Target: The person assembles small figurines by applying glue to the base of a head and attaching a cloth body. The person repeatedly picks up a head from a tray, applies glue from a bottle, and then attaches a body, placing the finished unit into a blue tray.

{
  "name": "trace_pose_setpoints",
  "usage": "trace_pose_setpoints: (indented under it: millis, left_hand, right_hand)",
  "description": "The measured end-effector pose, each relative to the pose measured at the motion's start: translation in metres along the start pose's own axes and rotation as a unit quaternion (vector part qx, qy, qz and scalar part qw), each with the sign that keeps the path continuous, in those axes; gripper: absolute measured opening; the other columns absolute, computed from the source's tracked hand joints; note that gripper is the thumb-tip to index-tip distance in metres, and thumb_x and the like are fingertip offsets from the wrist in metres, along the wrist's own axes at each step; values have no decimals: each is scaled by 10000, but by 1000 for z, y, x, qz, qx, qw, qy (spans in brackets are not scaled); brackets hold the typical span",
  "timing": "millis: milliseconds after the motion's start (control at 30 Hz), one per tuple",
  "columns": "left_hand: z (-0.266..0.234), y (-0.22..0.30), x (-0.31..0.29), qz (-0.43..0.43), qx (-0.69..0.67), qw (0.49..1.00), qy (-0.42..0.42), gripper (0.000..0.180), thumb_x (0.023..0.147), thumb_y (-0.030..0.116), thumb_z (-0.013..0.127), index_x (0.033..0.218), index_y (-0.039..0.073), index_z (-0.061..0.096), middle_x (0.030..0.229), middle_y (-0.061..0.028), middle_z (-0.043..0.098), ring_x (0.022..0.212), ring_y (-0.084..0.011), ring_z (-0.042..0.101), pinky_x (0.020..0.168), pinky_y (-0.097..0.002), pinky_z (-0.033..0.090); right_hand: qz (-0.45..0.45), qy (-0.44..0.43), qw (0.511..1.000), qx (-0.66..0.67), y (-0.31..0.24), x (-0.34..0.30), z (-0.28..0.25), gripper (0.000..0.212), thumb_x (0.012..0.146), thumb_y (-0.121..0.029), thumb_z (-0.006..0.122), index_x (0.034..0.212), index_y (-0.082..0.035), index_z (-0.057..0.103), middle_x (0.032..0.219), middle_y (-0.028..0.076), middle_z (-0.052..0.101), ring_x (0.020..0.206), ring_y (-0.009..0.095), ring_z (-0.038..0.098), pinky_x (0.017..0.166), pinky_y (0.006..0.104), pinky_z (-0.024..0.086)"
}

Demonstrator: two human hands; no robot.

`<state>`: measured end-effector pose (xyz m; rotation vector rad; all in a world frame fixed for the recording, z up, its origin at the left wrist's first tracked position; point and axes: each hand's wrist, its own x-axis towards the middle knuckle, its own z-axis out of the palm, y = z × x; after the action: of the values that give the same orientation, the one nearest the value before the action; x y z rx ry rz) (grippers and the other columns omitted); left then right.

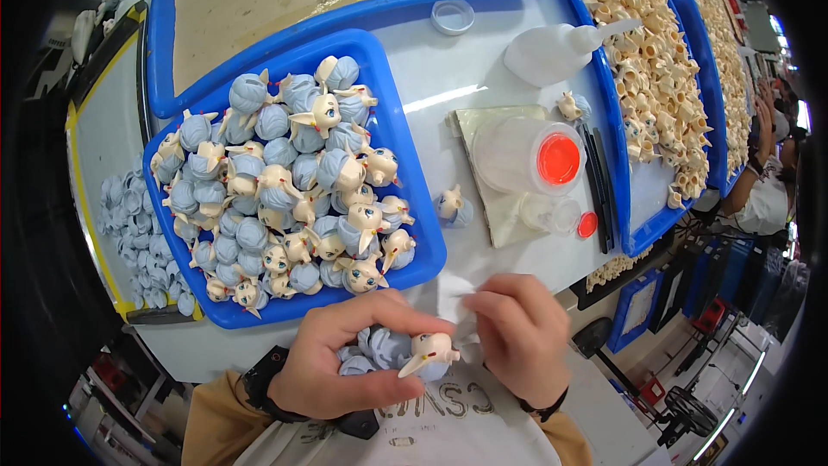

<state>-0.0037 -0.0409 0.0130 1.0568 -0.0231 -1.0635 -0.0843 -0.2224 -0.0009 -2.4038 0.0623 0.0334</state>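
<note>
My left hand (pixel 323 358) is closed round a small pale doll head (pixel 433 348) with a pointed ear and grey-blue hair, held low in front of me. Several grey-blue hair pieces (pixel 379 349) show between thumb and fingers; whether they are held or lie beneath, I cannot tell. Just to the right, my right hand (pixel 522 336) pinches a crumpled white tissue (pixel 452 295) near the head. Beyond my hands, a blue tray (pixel 420 250) is heaped with similar haired heads. One more head (pixel 453 207) rests on the table to the tray's right.
A pad (pixel 490 194) carries a red-capped jar (pixel 509 151) and a small bottle (pixel 543 212). Behind them stands a white squeeze bottle (pixel 543 56). Blue trays of pale parts (pixel 642 69) line the right; loose hair pieces (pixel 138 237) lie at left.
</note>
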Motion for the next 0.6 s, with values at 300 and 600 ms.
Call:
trace_pose_setpoints:
  millis: [300, 600]
  left_hand:
    - [-2, -9, 2, 76, 137, 987, 25, 355, 714, 135, 675, 1009, -20, 552, 832, -72, 557, 715, -115, 502, 638, -234, 373]
    - [-3, -5, -5, 107, 37, 994, 13, 414, 698, 160, 703, 1039, -32, 567, 862, -76, 586, 752, -143, 519, 681, -252, 380]
  right_hand:
    - [-136, 116, 980, 85, -32, 11, -6, 278, 505, -10, 681, 778, -64, 667, 765, 76, 513, 538, 148, 494, 459, 232, 397]
    - [40, 60, 997, 12, -5, -3, 1, 322, 518, 69, 612, 820, -41, 635, 775, 97, 544, 609, 194, 524, 503, 263, 406]
